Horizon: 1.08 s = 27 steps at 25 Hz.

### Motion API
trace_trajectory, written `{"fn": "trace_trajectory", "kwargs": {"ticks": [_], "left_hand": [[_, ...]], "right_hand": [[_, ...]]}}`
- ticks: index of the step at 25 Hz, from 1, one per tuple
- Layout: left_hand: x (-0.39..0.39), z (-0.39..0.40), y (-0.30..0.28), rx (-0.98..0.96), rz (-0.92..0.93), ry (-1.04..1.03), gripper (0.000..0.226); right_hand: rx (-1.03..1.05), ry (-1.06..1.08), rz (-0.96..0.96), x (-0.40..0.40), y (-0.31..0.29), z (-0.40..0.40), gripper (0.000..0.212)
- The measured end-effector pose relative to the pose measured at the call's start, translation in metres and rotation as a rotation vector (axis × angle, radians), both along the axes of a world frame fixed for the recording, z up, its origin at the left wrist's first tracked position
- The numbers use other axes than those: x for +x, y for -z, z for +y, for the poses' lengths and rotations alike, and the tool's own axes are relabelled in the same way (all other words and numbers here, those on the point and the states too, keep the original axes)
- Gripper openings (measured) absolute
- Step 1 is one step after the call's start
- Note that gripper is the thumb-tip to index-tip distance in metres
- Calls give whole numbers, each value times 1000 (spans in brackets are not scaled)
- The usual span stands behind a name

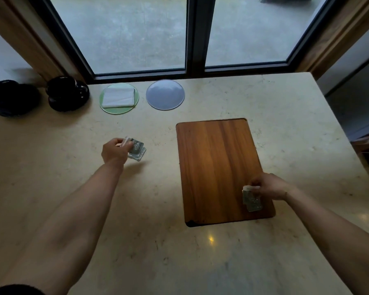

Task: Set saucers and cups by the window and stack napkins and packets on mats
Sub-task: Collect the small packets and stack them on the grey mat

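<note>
My left hand (pixel 115 151) grips a small bunch of grey-green packets (pixel 137 150) just above the pale stone table, left of the wooden board. My right hand (pixel 268 186) pinches more packets (pixel 252 201) over the near right corner of the wooden board (pixel 215 167). By the window lie two round mats: a green mat (pixel 107 107) bearing a stack of white napkins (pixel 119 97), and a bare blue-grey mat (pixel 165 94) to its right. Two black cups on black saucers stand at the far left, one cup (pixel 6 90) and another (pixel 67 88).
The stone table (pixel 149 241) ends at the right edge, where the floor drops away. A dark window frame (pixel 195 39) runs along the far side. Wooden trim flanks the window on both sides.
</note>
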<state>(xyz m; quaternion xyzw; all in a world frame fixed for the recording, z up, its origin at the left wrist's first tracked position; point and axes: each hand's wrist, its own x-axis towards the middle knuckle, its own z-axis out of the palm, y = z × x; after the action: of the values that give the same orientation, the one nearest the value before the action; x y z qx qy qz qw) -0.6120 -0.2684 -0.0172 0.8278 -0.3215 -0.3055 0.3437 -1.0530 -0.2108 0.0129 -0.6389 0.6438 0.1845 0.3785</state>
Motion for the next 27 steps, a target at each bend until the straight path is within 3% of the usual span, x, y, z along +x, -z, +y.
{"fn": "trace_trajectory", "kwargs": {"ticks": [3,10,23,27], "left_hand": [[-2,-3,3,4,-24,26,29],[2,2,16,91,-97,97,52],[-1,1,18,156,-207,134,53],[-5,-1,13,185,-250,187,35]], "right_hand": [[-10,-27,49,2,6,4,7],[-67,-83,158,0,10,8,32],[-133,-311,333,9,8,7,13],[-151,-316,332,8,9,4,12]]}}
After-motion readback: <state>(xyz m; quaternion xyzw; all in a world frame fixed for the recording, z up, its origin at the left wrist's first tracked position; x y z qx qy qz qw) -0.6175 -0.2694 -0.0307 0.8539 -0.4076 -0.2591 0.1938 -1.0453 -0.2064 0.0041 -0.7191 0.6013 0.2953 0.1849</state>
